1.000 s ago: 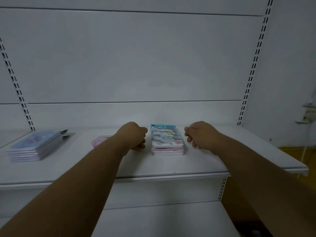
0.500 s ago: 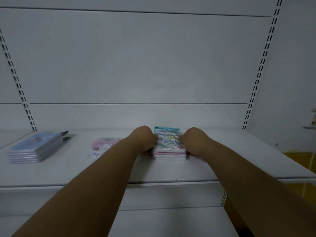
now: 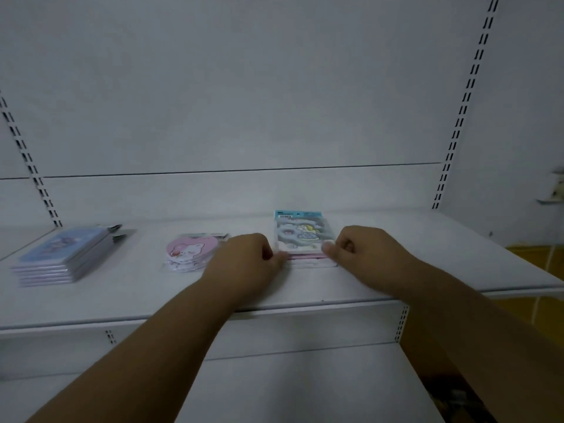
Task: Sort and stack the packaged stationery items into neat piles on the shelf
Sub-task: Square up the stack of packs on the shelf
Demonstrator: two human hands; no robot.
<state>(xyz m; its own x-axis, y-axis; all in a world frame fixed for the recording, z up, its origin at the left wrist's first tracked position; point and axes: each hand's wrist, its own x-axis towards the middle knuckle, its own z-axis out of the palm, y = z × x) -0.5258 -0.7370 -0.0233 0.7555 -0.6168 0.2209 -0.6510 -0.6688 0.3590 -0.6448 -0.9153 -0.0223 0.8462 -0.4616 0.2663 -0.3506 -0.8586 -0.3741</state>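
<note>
Both hands at the middle pile of packaged stationery (image 3: 302,239) on the white shelf (image 3: 427,264), approx centre-right. Left hand (image 3: 244,261) curled, fingertips against the pile's left edge near the front corner. Right hand (image 3: 363,254) curled too, thumb pressed on the front right corner of the top pack; whether the other fingers grip anything can't tell. Top pack has a teal header & cartoon cloud print; pink-edged packs stacked below it, edges roughly aligned.

Just left of the left hand: small pile of pink heart-shaped packs (image 3: 189,251) w/ a bear face, lying flat. Far left, well apart: taller pile of blue notebook packs (image 3: 64,254), slightly fanned, w/ dark pen clips (image 3: 117,232) sticking out at the back. Lower shelf (image 3: 290,386) visible beneath.
</note>
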